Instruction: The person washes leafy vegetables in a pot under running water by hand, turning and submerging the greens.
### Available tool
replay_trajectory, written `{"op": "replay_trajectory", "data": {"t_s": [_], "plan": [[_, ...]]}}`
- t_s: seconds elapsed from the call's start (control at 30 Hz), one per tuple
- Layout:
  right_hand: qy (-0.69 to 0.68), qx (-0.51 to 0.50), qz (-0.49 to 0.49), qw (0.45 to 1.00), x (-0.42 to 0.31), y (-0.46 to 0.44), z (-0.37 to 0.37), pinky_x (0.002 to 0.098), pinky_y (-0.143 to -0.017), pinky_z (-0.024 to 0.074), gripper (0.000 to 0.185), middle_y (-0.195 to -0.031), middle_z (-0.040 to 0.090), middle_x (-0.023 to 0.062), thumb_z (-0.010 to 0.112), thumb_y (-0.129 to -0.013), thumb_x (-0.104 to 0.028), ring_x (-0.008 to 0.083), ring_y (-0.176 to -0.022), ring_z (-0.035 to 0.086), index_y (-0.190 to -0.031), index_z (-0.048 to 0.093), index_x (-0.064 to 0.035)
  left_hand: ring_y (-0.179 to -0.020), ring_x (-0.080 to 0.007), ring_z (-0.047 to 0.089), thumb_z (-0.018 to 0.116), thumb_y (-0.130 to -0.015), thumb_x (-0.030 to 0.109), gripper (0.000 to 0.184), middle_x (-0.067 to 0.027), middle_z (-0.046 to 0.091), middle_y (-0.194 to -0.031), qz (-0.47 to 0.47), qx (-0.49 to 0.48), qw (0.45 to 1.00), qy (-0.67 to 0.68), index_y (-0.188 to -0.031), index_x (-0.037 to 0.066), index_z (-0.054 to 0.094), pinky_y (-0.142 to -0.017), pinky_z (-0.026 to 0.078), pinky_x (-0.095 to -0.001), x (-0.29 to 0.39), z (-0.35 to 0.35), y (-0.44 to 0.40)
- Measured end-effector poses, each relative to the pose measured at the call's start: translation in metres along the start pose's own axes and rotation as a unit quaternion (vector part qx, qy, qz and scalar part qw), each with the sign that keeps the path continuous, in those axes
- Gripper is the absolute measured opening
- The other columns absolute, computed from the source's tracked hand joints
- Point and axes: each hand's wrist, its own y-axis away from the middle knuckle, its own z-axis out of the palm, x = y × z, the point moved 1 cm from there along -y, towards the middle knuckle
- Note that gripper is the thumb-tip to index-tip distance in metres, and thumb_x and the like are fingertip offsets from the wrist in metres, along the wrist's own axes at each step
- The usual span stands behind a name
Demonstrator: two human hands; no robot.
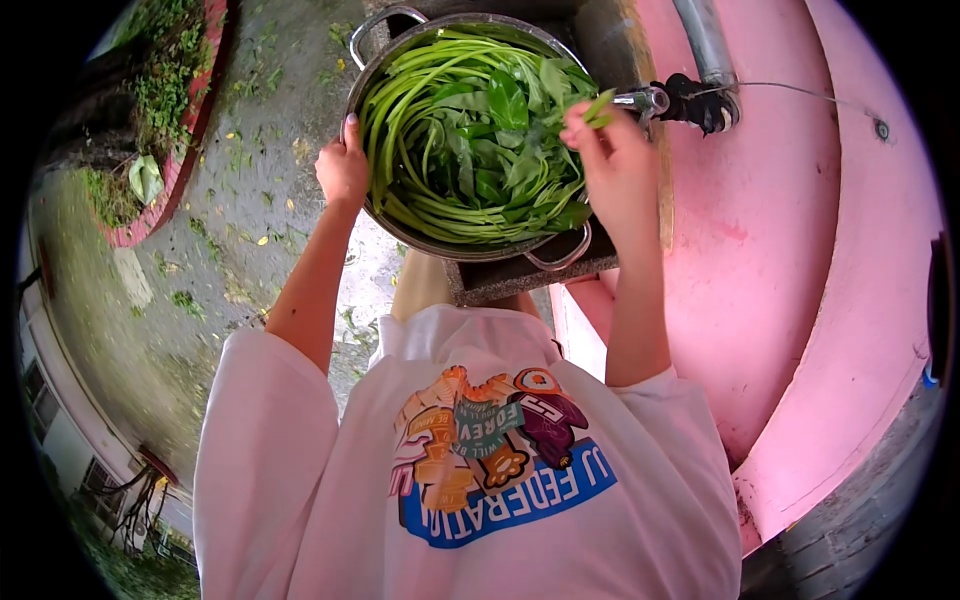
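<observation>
A two-handled metal pot [440, 246] is filled with leafy greens [470, 165], their long stems curled round the inside and broad leaves heaped in the middle. My left hand [343, 170] grips the pot's left rim, its thumb on top and the other fingers mostly hidden behind the wall. Over the right rim, my right hand [618, 160] pinches a short green stem piece [600, 107] between thumb and fingers. Just beyond that hand, a metal tap [642, 101] reaches in toward the pot from the right.
Under the pot is a dark stone ledge [505, 280]. A pink wall [745, 250] rises close on the right, carrying a grey pipe [705, 40] and a thin wire. To the left lies wet paved ground [265, 150] with scattered leaves and a red-edged planting bed [195, 130].
</observation>
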Motion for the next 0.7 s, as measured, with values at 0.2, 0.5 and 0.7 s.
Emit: {"op": "replay_trajectory", "data": {"t_s": [0.2,0.5,0.7], "plan": [[0.202,0.03,0.008,0.979,0.055,0.017,0.001,0.0366,-0.065,0.0487,0.013,-0.087,0.062,0.0161,0.059,-0.086,-0.01,0.0317,-0.076,0.062,-0.093,0.061,0.0007,-0.087,-0.0448,0.06,0.039,-0.088,0.062,0.07,-0.028,0.063,-0.085,0.004,0.022,1.0,-0.01,-0.087,-0.002,0.067,-0.081,0.045,-0.0485,-0.001,-0.003,0.005],[0.38,-0.054,-0.045,0.922,0.069,0.019,0.021,0.0439,-0.063,0.0478,0.011,-0.078,0.058,0.0143,0.056,-0.086,-0.013,0.0361,-0.072,0.059,-0.087,0.053,-0.0023,-0.088,-0.0453,0.059,0.038,-0.089,0.061,0.071,-0.0296,0.062,-0.086,0.022,0.013,0.999,-0.021,-0.085,-0.004,0.067,-0.082,0.044,-0.0495,-0.007,0.004,-0.002],[0.477,-0.22,-0.099,0.845,0.001,0.055,0.057,0.035,-0.053,0.0514,0.004,-0.071,0.061,0.012,0.055,-0.076,-0.005,0.0247,-0.064,0.064,-0.079,0.056,-0.0027,-0.088,-0.045,0.059,0.038,-0.089,0.061,0.071,-0.0293,0.063,-0.087,0.015,0.012,1.0,-0.009,-0.085,-0.004,0.067,-0.082,0.044,-0.0492,-0.005,0.002,-0.001]]}}
